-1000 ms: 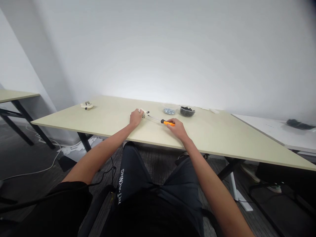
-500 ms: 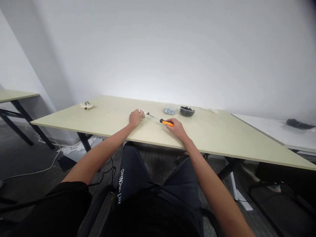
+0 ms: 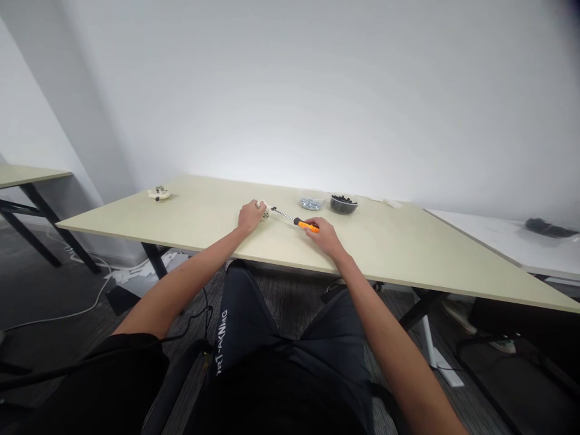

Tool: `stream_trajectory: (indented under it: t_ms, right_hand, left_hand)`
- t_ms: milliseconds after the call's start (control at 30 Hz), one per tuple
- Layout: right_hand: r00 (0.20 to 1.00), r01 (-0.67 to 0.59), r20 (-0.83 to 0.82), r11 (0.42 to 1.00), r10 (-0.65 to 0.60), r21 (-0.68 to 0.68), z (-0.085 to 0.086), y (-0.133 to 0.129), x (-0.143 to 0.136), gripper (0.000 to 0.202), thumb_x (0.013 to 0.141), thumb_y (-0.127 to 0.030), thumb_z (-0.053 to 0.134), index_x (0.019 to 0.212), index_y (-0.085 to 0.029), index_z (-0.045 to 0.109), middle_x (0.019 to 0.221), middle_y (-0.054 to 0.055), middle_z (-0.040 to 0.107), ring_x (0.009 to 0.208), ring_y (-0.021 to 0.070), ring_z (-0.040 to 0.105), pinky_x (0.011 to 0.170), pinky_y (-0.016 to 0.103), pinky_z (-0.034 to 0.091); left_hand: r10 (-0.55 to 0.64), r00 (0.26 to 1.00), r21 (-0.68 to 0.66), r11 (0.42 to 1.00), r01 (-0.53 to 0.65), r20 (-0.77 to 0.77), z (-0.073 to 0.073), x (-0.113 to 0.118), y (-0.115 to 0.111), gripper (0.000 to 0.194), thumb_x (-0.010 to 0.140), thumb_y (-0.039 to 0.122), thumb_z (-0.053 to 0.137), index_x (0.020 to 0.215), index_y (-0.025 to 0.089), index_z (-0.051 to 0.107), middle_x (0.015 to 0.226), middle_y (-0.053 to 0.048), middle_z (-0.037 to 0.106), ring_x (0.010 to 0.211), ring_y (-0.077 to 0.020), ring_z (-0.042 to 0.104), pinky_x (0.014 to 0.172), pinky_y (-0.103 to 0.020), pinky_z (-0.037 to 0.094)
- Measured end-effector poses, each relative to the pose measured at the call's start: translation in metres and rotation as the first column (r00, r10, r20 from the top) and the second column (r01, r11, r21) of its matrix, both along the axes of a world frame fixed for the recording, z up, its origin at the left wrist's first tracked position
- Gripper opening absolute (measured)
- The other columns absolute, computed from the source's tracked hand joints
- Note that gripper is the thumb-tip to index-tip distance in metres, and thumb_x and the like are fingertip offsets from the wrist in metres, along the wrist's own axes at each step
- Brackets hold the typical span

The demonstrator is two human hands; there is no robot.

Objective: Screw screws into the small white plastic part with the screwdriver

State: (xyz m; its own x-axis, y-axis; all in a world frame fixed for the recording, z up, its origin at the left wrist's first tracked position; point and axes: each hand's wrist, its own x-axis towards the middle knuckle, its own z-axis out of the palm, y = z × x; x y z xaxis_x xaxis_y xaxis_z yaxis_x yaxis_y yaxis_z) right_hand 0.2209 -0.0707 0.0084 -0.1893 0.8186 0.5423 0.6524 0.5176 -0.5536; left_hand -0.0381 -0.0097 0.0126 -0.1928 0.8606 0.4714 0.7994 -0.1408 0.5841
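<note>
My left hand [image 3: 251, 216] is closed around a small cream plastic part [image 3: 266, 212] with dark holes in its face, low over the table. Much of that part is hidden by my fingers. In my right hand [image 3: 325, 234] is a screwdriver [image 3: 308, 226] with an orange and black handle, its shaft pointing left. A small black piece [image 3: 273, 209] sits at the shaft's tip, close against the cream part; whether it touches cannot be made out.
Behind the screwdriver stand a clear tub of silvery screws [image 3: 310, 204] and a clear bowl of black pieces [image 3: 343, 205]. Another cream part [image 3: 159, 194] lies at the table's [image 3: 208, 237] far left. A white table [image 3: 480, 237] adjoins on the right, carrying a dark bundle [image 3: 550, 228].
My left hand and the cream part have shifted slightly to the right. The screwdriver tip has also moved a little right, while my right hand has barely moved.
</note>
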Motion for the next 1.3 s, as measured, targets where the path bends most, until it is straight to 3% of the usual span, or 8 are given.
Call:
stream_trajectory:
  t_ms: [333,900,1300]
  right_hand:
    - [1.000,-0.013,0.002,0.999,0.013,0.040,0.0008,-0.0015,0.0002,0.025,0.078,-0.021,0.056,0.101,-0.018,0.064,0.103,0.006,0.065,0.094,0.0199,0.060,0.086,0.033,0.045]
    - [1.000,-0.011,0.030,0.999,0.009,0.050,-0.0063,0.0052,0.0036,0.025,0.080,-0.022,0.057,0.103,-0.018,0.064,0.106,0.007,0.065,0.095,0.0198,0.060,0.089,0.034,0.045]
    - [1.000,0.000,0.024,0.999,-0.001,0.037,-0.0021,0.0013,0.0009,0.025,0.080,-0.021,0.057,0.103,-0.017,0.065,0.105,0.008,0.066,0.095,0.0202,0.061,0.087,0.034,0.046]
  left_hand:
    - [0.089,0.994,-0.040,0.995,-0.087,0.069,0.0037,-0.0013,-0.0021,0.039,0.090,0.050,0.037,0.087,0.019,0.061,0.092,-0.014,0.070,0.085,-0.0273,0.063,0.069,-0.032,0.039]
    - [0.035,0.997,-0.022,0.999,-0.033,0.066,0.0024,-0.0012,-0.0016,0.041,0.090,0.055,0.038,0.086,0.020,0.059,0.092,-0.012,0.068,0.085,-0.0274,0.062,0.069,-0.033,0.039]
    - [0.043,0.998,-0.041,0.998,-0.041,0.047,0.0019,-0.0016,0.0003,0.045,0.090,0.056,0.036,0.091,0.019,0.061,0.094,-0.013,0.069,0.087,-0.0264,0.063,0.070,-0.032,0.039]
